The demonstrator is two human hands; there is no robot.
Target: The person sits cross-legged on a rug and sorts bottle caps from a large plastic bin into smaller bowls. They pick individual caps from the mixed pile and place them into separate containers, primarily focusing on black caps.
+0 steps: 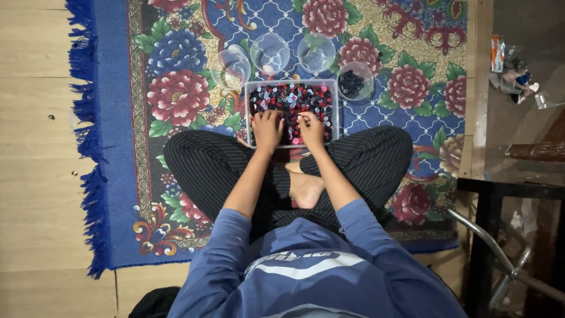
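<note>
The person sits cross-legged on a floral rug [176, 94]. A clear rectangular tray [291, 84] of small red, black and white pieces lies just beyond the knees. Left hand [268, 128] rests palm-down in the tray's near left part, fingers curled; any grasp cannot be told. Right hand [311, 128] appears to pinch a piece. Four clear cups [270, 53] stand behind the tray; the rightmost holds dark pieces
</note>
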